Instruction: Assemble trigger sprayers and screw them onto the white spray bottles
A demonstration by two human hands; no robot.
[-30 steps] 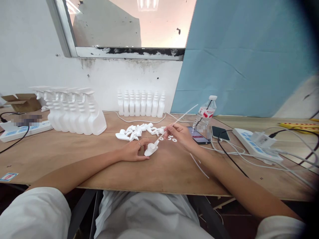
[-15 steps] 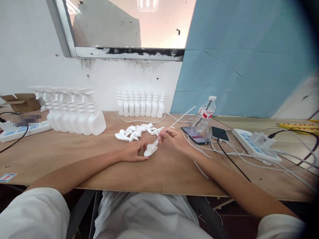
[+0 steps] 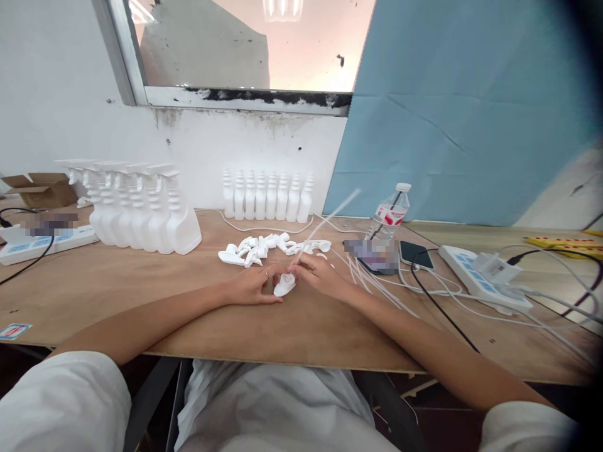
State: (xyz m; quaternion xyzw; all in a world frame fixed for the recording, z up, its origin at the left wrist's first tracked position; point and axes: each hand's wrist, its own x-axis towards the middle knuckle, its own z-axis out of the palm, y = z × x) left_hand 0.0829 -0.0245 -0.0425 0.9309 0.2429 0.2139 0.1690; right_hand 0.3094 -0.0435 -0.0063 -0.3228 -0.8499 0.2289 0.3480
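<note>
My left hand [image 3: 253, 285] rests on the wooden table [image 3: 117, 289] with its fingers closed on a white spray trigger head [image 3: 284, 286]. My right hand [image 3: 316, 274] pinches a thin white dip tube [image 3: 330, 216] near its lower end, right at the trigger head. The tube slants up and to the right, blurred by motion. Just behind my hands lies a pile of loose white trigger heads [image 3: 264, 247].
A row of white spray bottles with triggers [image 3: 141, 207] stands at the left, small capless white bottles [image 3: 266, 196] by the wall. Loose dip tubes [image 3: 372, 276], a water bottle [image 3: 391, 212], two phones [image 3: 417, 252], power strips [image 3: 475, 270] and cables lie to the right. A cardboard box [image 3: 40, 188] sits far left.
My right hand has slid left along the tube toward the trigger head, pushing the tube's lower end into it. The tube now stands steeper. My left hand has stayed put.
</note>
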